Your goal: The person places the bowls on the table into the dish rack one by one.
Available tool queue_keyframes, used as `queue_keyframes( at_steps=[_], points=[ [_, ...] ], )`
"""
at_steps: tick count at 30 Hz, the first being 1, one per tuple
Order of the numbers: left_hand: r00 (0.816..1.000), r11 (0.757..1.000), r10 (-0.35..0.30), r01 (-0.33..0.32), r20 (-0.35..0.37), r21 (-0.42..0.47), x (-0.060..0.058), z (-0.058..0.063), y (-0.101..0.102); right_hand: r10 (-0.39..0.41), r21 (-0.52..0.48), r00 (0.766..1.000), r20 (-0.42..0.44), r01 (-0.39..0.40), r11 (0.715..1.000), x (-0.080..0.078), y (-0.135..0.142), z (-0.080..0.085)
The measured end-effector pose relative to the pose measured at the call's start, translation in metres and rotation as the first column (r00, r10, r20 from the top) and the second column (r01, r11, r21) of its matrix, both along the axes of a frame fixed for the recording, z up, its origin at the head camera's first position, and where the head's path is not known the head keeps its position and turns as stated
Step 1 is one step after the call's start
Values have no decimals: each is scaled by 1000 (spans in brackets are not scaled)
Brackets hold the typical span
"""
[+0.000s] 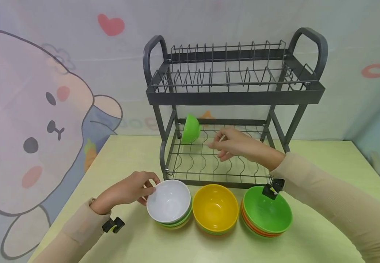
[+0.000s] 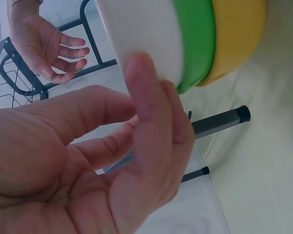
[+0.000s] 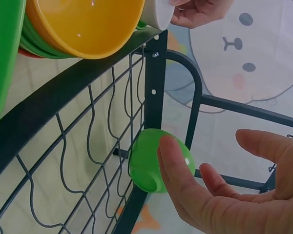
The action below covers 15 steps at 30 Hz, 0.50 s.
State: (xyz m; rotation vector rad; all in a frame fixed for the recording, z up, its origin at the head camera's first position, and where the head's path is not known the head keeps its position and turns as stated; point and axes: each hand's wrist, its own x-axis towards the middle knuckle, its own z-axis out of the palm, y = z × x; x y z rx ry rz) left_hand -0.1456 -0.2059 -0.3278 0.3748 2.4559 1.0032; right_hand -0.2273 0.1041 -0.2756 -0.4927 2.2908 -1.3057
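At the left stack, my left hand (image 1: 129,188) holds the rim of the white bowl (image 1: 168,202) with bent fingers. In the left wrist view a fingertip lies against its outer wall, and a green and a yellow bowl show nested beneath. My right hand (image 1: 237,144) hovers over the rack's lower shelf, its fingers loosely bent with nothing held. To its left, a green bowl (image 1: 190,130) stands on its side at the shelf's left end. The right wrist view shows this bowl (image 3: 154,161) against the wires, partly behind my fingers.
A dark two-tier dish rack (image 1: 236,98) stands at the back, with wire slots on its upper tier. Along its front are a middle stack topped by a yellow bowl (image 1: 215,206) and a right stack topped by a green bowl (image 1: 267,212). A printed cloth (image 1: 130,73) hangs behind.
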Motion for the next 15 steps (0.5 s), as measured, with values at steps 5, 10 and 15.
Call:
queue_keyframes(
  at_steps=[5,10,15],
  points=[
    [1000,1000,-7,7,-6,15,2,6,0,12,-33,999,37,-11,999,2,2,-5],
    [1000,1000,-9,10,-15,19,3,11,0,47,-72,997,61,-42,997,6,2,-10],
    [999,1000,-13,13,-37,19,3,16,0,67,-78,995,76,-61,995,14,-1,-11]
  ],
)
